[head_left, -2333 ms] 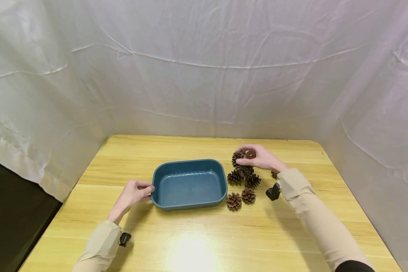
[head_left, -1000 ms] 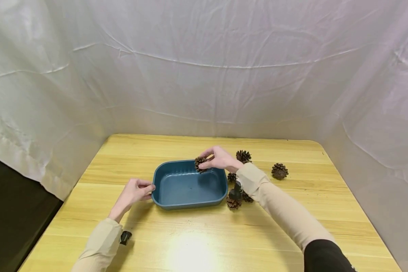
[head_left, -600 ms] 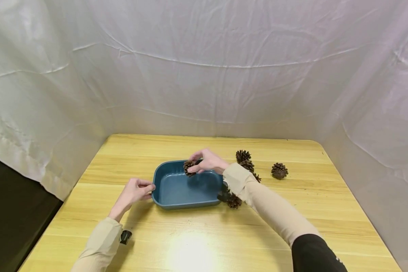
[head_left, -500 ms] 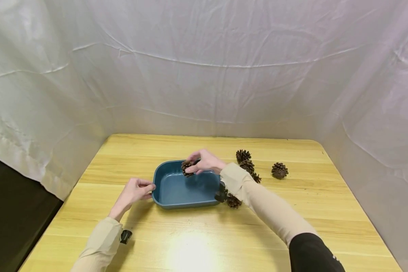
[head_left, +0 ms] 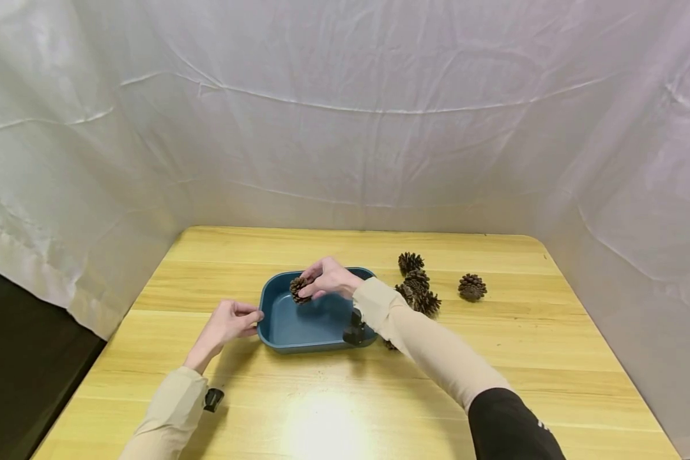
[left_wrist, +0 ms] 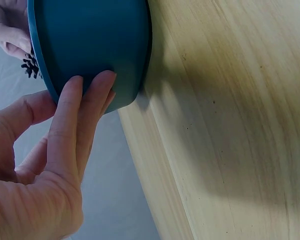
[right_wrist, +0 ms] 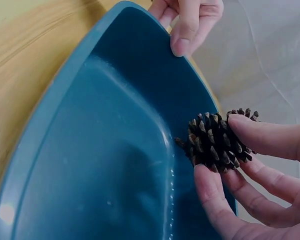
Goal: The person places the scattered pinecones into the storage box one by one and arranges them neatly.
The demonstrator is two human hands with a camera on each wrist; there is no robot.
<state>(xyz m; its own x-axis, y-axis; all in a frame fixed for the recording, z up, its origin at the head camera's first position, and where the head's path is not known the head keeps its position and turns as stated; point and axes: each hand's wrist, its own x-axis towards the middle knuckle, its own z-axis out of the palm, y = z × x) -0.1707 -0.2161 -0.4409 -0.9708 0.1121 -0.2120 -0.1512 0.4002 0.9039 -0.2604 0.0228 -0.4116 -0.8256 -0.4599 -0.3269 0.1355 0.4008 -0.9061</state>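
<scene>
A brown pine cone (right_wrist: 214, 141) is pinched between the thumb and fingers of my right hand (head_left: 329, 278). It hangs over the left back part of a blue plastic tub (head_left: 305, 322), above the tub's floor. My left hand (head_left: 227, 324) grips the tub's left end, thumb over the rim and fingers against the outer wall (left_wrist: 125, 75). In the right wrist view, the part of the tub's floor that shows holds nothing. The right forearm and its wrist camera hide the tub's right end.
Several more pine cones (head_left: 416, 281) lie in a cluster on the wooden table (head_left: 529, 358), right of the tub. One pine cone (head_left: 472, 287) lies apart, farther right. Another, mostly hidden, shows below the right forearm. A pale curtain (head_left: 356, 160) hangs behind the table.
My right hand picked a pine cone from the cluster and carried it left over the tub, still moving left over the last half second. The left hand has stayed on the tub's end.
</scene>
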